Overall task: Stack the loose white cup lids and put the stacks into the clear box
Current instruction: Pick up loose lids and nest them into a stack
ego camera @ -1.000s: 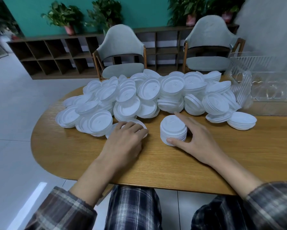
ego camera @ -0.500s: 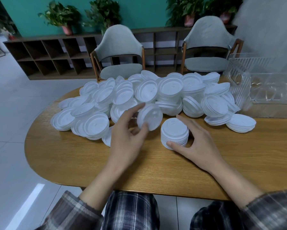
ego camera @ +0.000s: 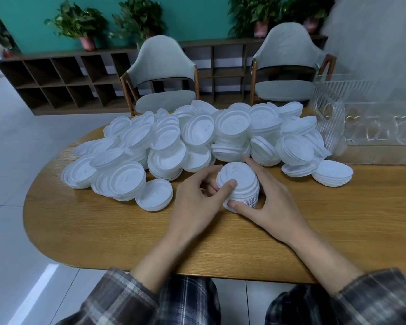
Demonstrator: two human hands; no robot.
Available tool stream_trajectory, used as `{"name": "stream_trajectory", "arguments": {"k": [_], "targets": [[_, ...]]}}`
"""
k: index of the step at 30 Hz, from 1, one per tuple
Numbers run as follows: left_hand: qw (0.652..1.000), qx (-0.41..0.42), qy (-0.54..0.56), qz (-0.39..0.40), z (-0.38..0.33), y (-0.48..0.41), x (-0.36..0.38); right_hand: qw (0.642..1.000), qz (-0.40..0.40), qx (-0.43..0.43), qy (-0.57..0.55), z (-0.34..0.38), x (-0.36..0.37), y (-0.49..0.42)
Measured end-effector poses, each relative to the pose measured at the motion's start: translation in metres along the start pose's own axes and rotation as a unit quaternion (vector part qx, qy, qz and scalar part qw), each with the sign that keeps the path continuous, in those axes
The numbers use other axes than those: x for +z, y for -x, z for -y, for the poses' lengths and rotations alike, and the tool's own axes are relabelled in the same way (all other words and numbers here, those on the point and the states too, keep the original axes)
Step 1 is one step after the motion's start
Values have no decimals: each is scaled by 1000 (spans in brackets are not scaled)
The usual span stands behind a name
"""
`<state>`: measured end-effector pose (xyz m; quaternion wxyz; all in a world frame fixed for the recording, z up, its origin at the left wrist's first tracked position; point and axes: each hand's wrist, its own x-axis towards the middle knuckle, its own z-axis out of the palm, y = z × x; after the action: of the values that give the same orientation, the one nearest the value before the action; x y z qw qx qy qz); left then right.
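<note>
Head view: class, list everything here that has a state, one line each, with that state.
lid stack: upright on the table, held between both hands.
left hand: pinches the stack's top edge, thumb on top.
right hand: grips the stack's sides.
loose lids: heaped, unsorted, behind the stack.
clear box: at the table's right; contents unclear.

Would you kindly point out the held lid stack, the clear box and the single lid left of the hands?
held lid stack point(ego camera: 243, 173): head view, top face.
clear box point(ego camera: 335, 134): head view, ribbed end wall.
single lid point(ego camera: 154, 195): head view, its middle.
</note>
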<state>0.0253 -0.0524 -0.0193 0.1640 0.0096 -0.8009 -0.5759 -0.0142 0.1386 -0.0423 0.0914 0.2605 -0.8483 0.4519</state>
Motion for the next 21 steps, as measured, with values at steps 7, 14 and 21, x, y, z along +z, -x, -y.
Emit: {"name": "stream_trajectory", "arguments": {"k": [7, 14, 21], "targets": [[999, 26, -29, 12, 6, -2, 2, 1000, -1, -1, 5, -1, 0, -1], [997, 66, -27, 3, 13, 0, 6, 1000, -17, 2, -2, -2, 0, 1], [992, 95, -59, 54, 14, -4, 7, 1000, -10, 16, 8, -2, -6, 2]]}}
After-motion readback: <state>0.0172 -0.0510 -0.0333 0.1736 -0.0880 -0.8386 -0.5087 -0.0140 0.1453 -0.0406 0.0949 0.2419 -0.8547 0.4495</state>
